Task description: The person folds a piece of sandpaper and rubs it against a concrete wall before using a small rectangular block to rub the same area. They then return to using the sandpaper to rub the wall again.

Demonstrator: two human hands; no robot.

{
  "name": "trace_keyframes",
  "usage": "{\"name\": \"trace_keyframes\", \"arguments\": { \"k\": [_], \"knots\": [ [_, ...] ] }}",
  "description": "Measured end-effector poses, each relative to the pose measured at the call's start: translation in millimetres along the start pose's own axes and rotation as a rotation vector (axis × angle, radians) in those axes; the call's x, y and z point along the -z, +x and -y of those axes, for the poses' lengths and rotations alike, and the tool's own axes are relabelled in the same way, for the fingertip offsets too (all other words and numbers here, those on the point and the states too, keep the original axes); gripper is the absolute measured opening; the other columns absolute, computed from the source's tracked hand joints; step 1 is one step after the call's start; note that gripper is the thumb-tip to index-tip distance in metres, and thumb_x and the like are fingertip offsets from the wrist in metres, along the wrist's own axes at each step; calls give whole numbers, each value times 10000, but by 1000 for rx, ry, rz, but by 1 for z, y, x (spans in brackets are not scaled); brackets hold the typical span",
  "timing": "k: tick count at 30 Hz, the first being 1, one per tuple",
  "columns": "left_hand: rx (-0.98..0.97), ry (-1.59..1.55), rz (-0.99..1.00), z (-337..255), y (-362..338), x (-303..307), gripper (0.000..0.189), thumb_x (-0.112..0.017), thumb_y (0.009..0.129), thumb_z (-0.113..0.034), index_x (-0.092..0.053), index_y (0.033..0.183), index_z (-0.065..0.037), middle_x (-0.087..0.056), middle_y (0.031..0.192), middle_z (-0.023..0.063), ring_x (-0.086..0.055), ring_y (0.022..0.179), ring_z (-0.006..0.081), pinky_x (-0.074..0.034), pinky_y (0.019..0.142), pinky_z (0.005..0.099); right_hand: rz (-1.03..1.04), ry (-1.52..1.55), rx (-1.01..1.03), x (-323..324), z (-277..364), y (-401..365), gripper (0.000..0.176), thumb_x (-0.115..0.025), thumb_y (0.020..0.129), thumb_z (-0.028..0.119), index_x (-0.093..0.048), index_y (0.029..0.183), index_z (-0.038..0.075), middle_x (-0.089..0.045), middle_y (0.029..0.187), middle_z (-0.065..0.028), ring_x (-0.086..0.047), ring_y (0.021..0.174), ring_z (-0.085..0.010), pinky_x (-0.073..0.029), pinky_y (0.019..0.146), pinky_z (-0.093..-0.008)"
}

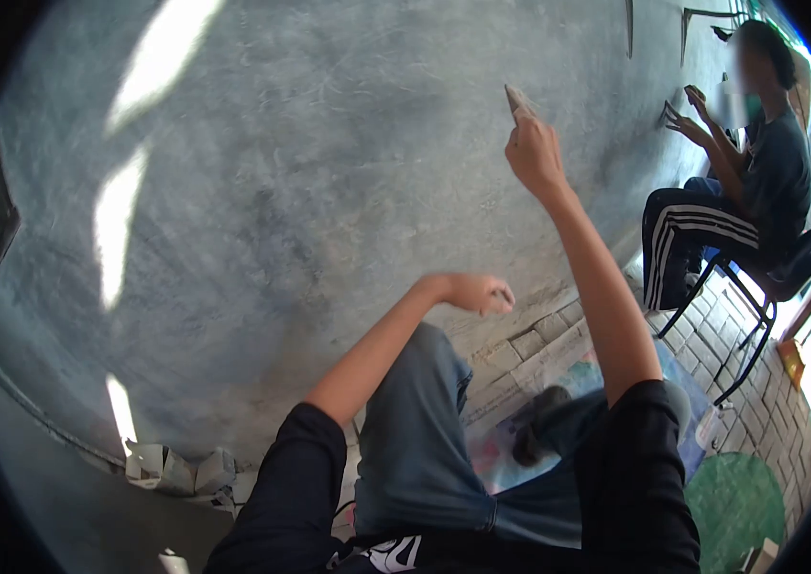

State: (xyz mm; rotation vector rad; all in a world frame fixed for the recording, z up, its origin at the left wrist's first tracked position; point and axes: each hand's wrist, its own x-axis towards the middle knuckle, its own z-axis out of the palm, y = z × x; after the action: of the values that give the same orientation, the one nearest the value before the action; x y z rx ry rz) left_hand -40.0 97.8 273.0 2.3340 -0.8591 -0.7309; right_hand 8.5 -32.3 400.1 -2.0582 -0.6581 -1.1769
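Observation:
A grey concrete wall (pixel 329 172) with faint scratches and smears fills most of the view. My right hand (pixel 534 151) is raised at the wall, its fingers closed around a small, pointed, flat brownish piece (pixel 516 99) whose tip points up and left. Lower and to the left, my left hand (pixel 484 294) hovers above my knee, slightly blurred, with its fingers curled together; whether anything is between them is too small to tell.
At the right a person (pixel 778 163) sits on a black chair (pixel 798 263), hands near the wall. Small boxes (pixel 176 473) stand at the wall's foot on the left. A colourful sheet (pixel 496 469) and a green round mat (pixel 735 507) lie on the brick paving (pixel 759 402).

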Motion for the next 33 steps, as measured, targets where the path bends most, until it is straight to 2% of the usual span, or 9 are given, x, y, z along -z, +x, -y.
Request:
{"name": "trace_keyframes", "arguments": {
  "k": [2, 7, 12, 16, 19, 21, 28, 30, 33],
  "knots": [
    [-98, 92, 29, 25, 17, -16, 530, -510, 882, -479, -501, 1239, -87, -590, 1116, 135, -576, 995, 242, -439, 868, 341, -81, -18, 33, -32, -30, -5, 494, -417, 797, -90, -434, 1288, -43, -465, 1300, -219, -470, 1186, -352, -414, 961, -388],
    [105, 290, 258, -20, 1, 0, 471, -502, 895, -447, -525, 1200, -89, -598, 1116, 146, -573, 1027, 298, -445, 875, 371, -160, -1, 114, -86, -96, -53, 447, -453, 826, -70, -460, 1272, -39, -494, 1286, -194, -421, 1246, -321, -383, 997, -397],
    [-113, 314, 488, -19, 59, -9, 402, -519, 877, -395, -570, 1076, -49, -616, 1028, 164, -586, 965, 327, -459, 819, 418, -270, 122, -126, -105, -127, -95, 487, -445, 792, -127, -466, 1270, -32, -499, 1285, -181, -401, 1267, -308, -384, 1009, -390],
    [112, 392, 639, 34, 83, -36, 375, -519, 874, -367, -577, 1041, -37, -614, 1019, 181, -586, 942, 347, -456, 812, 427, -319, 204, -297, -114, -137, -114, 544, -465, 744, -155, -468, 1272, -24, -499, 1286, -175, -407, 1266, -293, -387, 1015, -384],
    [128, 425, 604, 65, 89, -47, 383, -509, 879, -359, -568, 1059, -27, -618, 1009, 182, -588, 925, 360, -453, 808, 425, -249, 231, -292, -134, -120, -131, 568, -480, 715, -150, -477, 1268, -19, -495, 1298, -159, -422, 1256, -289, -378, 1019, -397],
    [72, 396, 398, 78, 81, -47, 388, -518, 874, -373, -594, 1016, -20, -635, 944, 181, -596, 899, 353, -458, 792, 414, -244, 230, -280, -145, -104, -141, 569, -481, 711, -145, -481, 1266, -18, -489, 1306, -149, -428, 1251, -287, -373, 1020, -406],
    [265, 244, 617, 77, 51, -24, 411, -505, 904, -389, -573, 745, -16, -629, 745, 148, -589, 720, 294, -447, 682, 374, -221, -45, -320, -175, -104, -164, 444, -503, 796, 20, -502, 1238, -28, -419, 1368, -140, -413, 1248, -310, -313, 1045, -452],
    [235, 42, 595, 80, 41, -19, 411, -507, 905, -388, -566, 740, -17, -623, 737, 151, -583, 711, 295, -448, 678, 368, -236, -23, -271, -182, -81, -164, 437, -509, 808, 43, -498, 1239, -25, -415, 1364, -159, -411, 1249, -309, -304, 1047, -465],
    [296, 197, 532, 80, 38, -13, 417, -505, 905, -388, -586, 774, 0, -634, 768, 163, -602, 751, 308, -454, 699, 382, -226, -82, -274, -184, -78, -165, 463, -520, 808, 59, -478, 1267, 8, -405, 1351, -174, -385, 1259, -325, -284, 1051, -497]
  ]
}}
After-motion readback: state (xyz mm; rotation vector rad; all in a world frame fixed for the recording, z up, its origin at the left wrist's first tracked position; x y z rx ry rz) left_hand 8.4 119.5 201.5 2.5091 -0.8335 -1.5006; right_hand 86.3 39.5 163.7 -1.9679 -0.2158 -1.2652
